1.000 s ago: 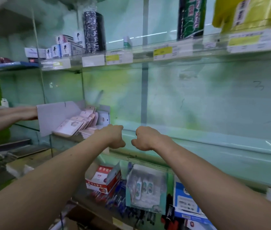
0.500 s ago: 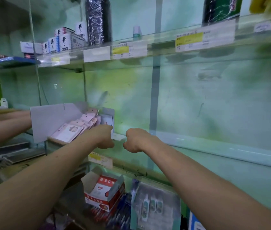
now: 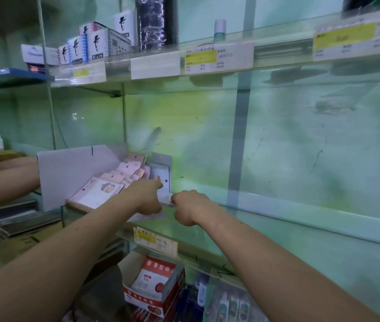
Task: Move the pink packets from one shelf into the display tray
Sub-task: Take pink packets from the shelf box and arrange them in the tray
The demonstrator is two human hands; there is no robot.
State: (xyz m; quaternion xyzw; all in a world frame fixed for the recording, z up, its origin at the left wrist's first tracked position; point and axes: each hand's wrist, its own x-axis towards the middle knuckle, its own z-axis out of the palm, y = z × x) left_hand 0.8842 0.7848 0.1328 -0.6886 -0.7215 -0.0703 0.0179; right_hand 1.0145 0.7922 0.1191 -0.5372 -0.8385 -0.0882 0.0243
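Observation:
A grey cardboard display tray (image 3: 68, 173) stands at the left end of the glass shelf (image 3: 277, 219). Several pink packets (image 3: 126, 171) lean in a row inside it, the front one pale with a printed picture. My left hand (image 3: 146, 197) is at the tray's right front corner with its fingers curled. My right hand (image 3: 188, 206) is a fist just to its right. Both grip a thin stack of pale pink packets (image 3: 167, 198), of which only a narrow edge shows between the hands.
Another person's forearms (image 3: 3, 180) reach in from the left behind the tray. Small boxes (image 3: 91, 43) and a dark roll (image 3: 154, 22) stand on the upper shelf. A red-and-white box (image 3: 154, 289) sits on the shelf below. Price labels (image 3: 154, 238) line the shelf edges.
Both hands have moved left along the shelf together and now sit right at the tray's corner. A thin packet edge now shows between them.

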